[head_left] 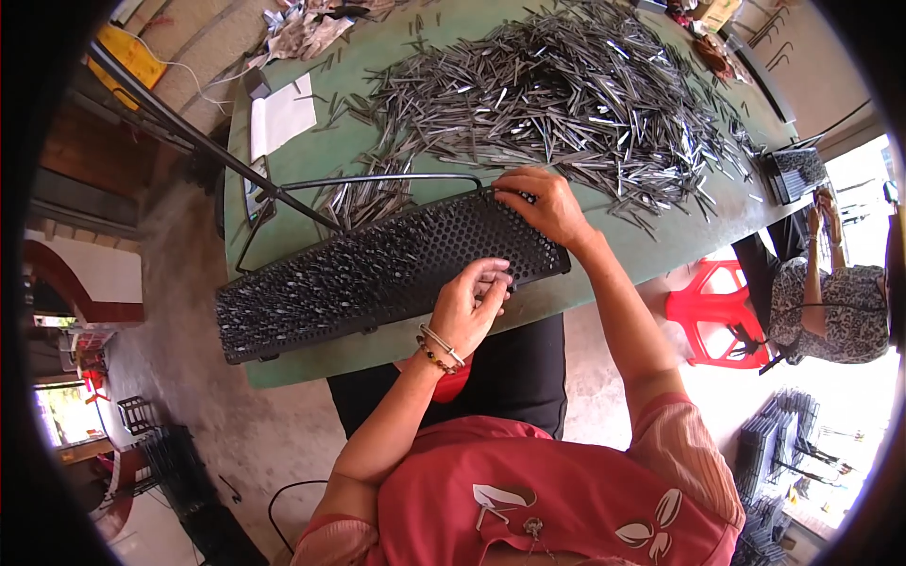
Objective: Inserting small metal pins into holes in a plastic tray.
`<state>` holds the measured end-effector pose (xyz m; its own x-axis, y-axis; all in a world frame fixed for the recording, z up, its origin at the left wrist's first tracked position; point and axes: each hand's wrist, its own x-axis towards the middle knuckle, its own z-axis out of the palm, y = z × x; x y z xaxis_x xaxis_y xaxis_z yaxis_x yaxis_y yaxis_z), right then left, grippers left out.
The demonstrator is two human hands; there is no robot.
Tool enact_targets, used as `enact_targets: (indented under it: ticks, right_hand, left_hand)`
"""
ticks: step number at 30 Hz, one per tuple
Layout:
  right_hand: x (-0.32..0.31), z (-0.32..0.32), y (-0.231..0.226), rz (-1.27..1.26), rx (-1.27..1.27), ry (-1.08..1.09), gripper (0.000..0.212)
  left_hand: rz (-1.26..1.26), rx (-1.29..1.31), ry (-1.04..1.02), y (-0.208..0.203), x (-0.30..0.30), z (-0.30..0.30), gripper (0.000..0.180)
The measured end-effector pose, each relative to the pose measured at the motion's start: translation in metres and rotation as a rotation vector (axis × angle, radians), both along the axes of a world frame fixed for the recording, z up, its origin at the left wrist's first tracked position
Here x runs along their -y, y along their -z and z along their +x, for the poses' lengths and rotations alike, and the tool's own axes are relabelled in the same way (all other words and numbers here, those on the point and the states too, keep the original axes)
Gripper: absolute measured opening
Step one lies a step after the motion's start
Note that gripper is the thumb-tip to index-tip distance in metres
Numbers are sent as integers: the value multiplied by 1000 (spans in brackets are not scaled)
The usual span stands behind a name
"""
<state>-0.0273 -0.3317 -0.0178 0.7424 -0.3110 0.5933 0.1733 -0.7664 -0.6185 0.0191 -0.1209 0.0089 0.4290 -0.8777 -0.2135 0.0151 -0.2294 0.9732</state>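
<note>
Green and worn, the table (311,151) fills the far half of your view, with a bare concrete floor (189,377) to its left and near side. Across its far part lies a wide heap of thin metal pins (566,90), grey and shiny, spilling toward the right edge. A white paper sheet (281,118) sits at the far left of the table, and a dark rod (212,146) slants across that corner.

Nearer to you, a long black perforated tray (377,274) lies slantwise on the table's near edge, many of its holes already filled with pins, mostly toward its left end.

Your left hand (469,307) rests at the tray's near edge, fingers curled together with the tips pinched on something small that you cannot make out; bead bracelets (439,349) circle that wrist. Your right hand (543,203) lies on the tray's far right corner, fingers bent down and close together against its surface, just beside the heap's near fringe.

Off to the right, beyond the table, another person (830,297) in a patterned top sits near a red stool (713,311), and stacked black trays (783,443) stand on the floor near right.
</note>
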Motion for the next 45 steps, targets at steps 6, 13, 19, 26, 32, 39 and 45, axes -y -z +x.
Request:
enact_targets:
  ticks: [6,13,19,26,32,39,45]
  right_hand:
    - [17,-36,8,424,39,330,17]
    - [27,-65,51,805,87,532,22]
    - [51,-64,64,541,-161,404,23]
    - [98,2,55,-114,-486,14,25]
    - [101,37,53,-394,-527,47,14]
    - [107,74,65,-528,-506,190,22]
    - [106,113,68,-542,-425,251,19]
  left_hand:
    - [-120,213,-5,-48,37,31,23]
    - [160,859,-34,-54,156,160,45]
    - [966,903,42,-74,231,211,65]
    - [779,1096,-167,-8,260,299,74]
    - [854,912,-222,40,303,332,88]
    - [745,1168,-39,70,323,296,61]
    - [381,1019,293,61,288,313,56]
